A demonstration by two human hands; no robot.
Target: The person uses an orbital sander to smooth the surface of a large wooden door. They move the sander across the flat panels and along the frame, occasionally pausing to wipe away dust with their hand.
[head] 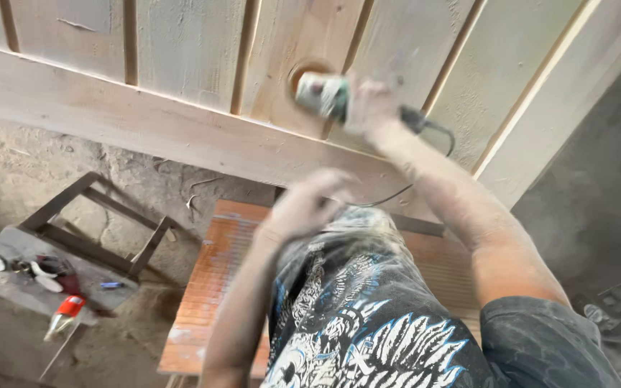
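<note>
Right hand (369, 106) up at the far side, grip wrapped tight around a green-and-grey sander (323, 94) pressed flat against the pale wooden plank door (181, 129), black cord (436, 136) trailing off to the right. Left hand (309, 201) blurred, hovering nearer, just below the cross rail, grip too smeared to tell. Reddish tabletop (210, 287) underneath, dusty metal stool (73, 244) with odds and ends off left.

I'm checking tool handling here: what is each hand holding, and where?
The right hand grips a power sander around its rear body, near the cord. The left hand looks empty, though blurred.
</note>
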